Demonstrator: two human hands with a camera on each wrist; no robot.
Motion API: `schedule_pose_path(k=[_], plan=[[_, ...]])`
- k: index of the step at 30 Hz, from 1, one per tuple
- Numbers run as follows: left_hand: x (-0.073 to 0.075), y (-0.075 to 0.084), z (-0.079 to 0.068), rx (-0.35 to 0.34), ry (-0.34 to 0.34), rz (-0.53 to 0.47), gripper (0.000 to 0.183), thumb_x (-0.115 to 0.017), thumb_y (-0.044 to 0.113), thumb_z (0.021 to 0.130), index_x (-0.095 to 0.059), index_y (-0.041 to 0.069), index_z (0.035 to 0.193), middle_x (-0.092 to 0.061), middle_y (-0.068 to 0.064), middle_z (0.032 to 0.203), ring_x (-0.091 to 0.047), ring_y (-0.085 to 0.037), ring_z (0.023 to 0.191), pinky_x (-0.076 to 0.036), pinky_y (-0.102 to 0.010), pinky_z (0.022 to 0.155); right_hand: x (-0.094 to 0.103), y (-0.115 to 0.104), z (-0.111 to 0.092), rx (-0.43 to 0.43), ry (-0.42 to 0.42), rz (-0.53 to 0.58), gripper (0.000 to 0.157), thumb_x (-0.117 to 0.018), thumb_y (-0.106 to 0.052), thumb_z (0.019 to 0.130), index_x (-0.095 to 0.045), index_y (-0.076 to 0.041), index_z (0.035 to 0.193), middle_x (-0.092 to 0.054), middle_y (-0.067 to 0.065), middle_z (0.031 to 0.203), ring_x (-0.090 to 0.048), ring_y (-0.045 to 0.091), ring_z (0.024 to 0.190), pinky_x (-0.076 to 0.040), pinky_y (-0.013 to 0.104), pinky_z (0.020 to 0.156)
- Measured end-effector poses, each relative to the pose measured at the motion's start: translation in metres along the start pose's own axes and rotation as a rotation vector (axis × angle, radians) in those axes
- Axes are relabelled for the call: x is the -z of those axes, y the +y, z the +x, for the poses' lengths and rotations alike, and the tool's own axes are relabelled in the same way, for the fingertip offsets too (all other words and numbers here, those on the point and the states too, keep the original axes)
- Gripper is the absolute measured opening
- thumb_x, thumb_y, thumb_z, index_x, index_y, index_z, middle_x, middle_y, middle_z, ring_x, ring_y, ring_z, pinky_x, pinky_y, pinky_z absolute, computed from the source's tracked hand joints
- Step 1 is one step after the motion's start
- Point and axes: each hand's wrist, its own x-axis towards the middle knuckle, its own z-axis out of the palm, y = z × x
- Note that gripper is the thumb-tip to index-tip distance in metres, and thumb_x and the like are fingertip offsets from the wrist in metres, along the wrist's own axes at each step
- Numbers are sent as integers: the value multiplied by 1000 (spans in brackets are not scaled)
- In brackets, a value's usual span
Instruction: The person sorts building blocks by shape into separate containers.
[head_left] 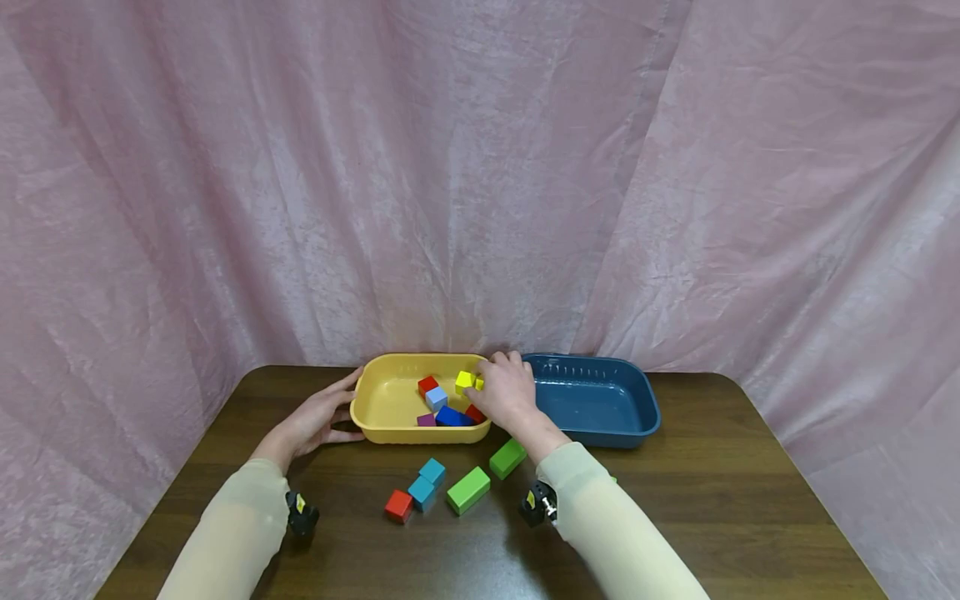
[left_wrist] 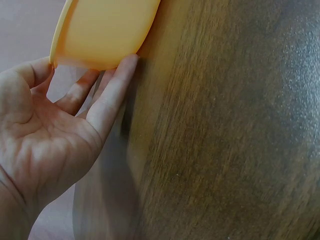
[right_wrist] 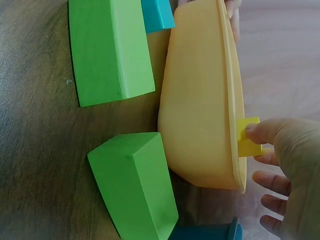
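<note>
My left hand (head_left: 317, 417) rests against the left end of the yellow tray (head_left: 382, 435), its fingers spread along the end wall and rim. At the tray's right end, my right hand (head_left: 510, 390) pinches a yellow block (right_wrist: 244, 141) between thumb and index finger, just over the rim in the right wrist view. Inside the tray lie another yellow cube (head_left: 463, 382), a red cube (head_left: 427, 384), a light blue cube (head_left: 437, 399), a dark blue block (head_left: 452, 417), a purple block (head_left: 426, 420) and a second red block (head_left: 473, 413), partly covered by the right hand.
A dark blue tray (head_left: 592, 439) stands right of the yellow one. In front lie a red cube (head_left: 399, 506), two teal cubes (head_left: 422, 493) and two green blocks (head_left: 468, 490). A green edge (head_left: 613, 479) peeks from behind the right sleeve. A pink curtain (head_left: 480, 175) hangs behind the table.
</note>
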Motion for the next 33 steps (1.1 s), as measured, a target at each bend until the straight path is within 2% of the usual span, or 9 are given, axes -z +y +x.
schedule_pose_path(k=[7,24,33], plan=[[-2,0,0,5,3,-3,62,-52,38,93,-20,44,145,-23,-5,148,-44,-36,120,-46,-55,85,0,-1,-1,-16,-15,5,40,-67,-50,79,-68,-23,109,-56,0,103,-40,23,97,-37,37,78],[-2,3,-2,1,-4,8,62,-51,39,94,-19,44,146,-21,-4,150,-44,-37,121,-46,-55,86,2,2,-3,-5,10,59,44,-69,-49,78,-68,-20,111,-56,0,103,-40,23,96,-36,37,77],[-2,3,-1,7,-8,-1,54,-42,30,100,-17,43,146,-17,-6,151,-43,-37,122,-45,-56,86,9,1,-4,34,21,54,43,-67,-51,79,-68,-22,111,-56,0,106,-41,22,99,-37,37,79]])
